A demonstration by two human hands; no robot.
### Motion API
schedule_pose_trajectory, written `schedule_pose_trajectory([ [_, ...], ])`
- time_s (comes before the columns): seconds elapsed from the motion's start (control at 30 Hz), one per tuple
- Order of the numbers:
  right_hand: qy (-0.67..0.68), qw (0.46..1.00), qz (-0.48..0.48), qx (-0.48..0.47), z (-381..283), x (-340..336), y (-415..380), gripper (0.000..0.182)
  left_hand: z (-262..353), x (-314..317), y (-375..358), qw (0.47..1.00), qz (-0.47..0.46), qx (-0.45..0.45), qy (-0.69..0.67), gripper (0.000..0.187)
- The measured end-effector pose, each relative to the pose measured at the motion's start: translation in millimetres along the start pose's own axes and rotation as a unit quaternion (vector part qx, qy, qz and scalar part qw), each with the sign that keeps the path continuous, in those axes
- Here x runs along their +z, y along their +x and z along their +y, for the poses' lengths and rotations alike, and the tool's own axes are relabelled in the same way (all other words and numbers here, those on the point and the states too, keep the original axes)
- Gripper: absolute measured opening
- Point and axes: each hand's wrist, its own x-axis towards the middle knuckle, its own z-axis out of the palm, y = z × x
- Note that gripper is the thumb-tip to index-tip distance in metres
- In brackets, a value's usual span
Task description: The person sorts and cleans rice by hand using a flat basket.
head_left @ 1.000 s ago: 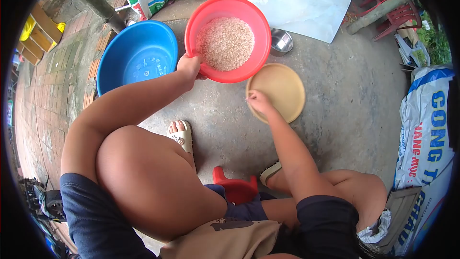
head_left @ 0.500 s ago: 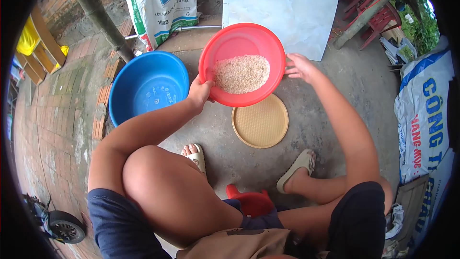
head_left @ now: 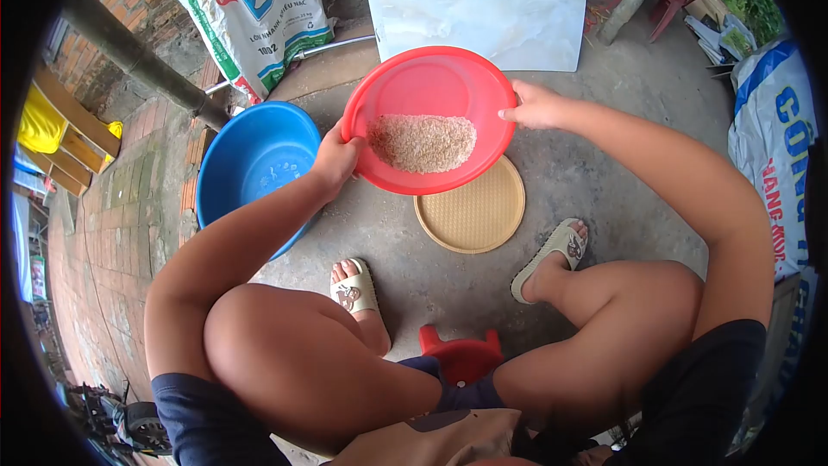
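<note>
Both hands now grip the red basin (head_left: 431, 86), the right hand (head_left: 532, 106) having closed on its far rim since half a second ago, when it only reached beside it. At the near rim the left hand (head_left: 335, 158) clasps the edge. Held tilted above the concrete floor (head_left: 595, 181), the basin carries grain (head_left: 423, 141) gathered at its lower side, over a round tan tray (head_left: 474, 217), beside a blue tub (head_left: 250, 164).
</note>
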Motion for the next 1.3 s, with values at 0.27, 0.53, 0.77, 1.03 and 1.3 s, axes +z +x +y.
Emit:
schedule_pose_trajectory([
  [0.27, 0.064, 0.998, 0.008, -0.009, 48.7, -13.0, 62.7, 0.022, 91.7, 3.0, 32.6, 0.973, -0.053, -0.097, 0.201, 0.04],
  [0.53, -0.111, 0.987, 0.068, -0.09, 75.5, 13.1, 59.6, 0.02, 14.4, 25.3, 80.2, 0.965, -0.125, -0.056, 0.225, 0.064],
  [0.77, -0.137, 0.984, 0.037, -0.107, 101.1, 36.7, 47.1, 0.02, -21.7, 50.5, 58.8, 0.943, -0.219, -0.106, 0.227, 0.06],
  [1.03, -0.148, 0.977, -0.045, -0.148, 93.1, 30.9, 73.0, 0.02, -23.2, 36.2, 61.2, 0.954, -0.172, -0.036, 0.241, 0.07],
  [1.3, -0.143, 0.975, 0.013, -0.171, 81.1, 21.1, 78.7, 0.018, -11.9, 32.3, 57.9, 0.948, -0.129, 0.041, 0.29, 0.072],
])
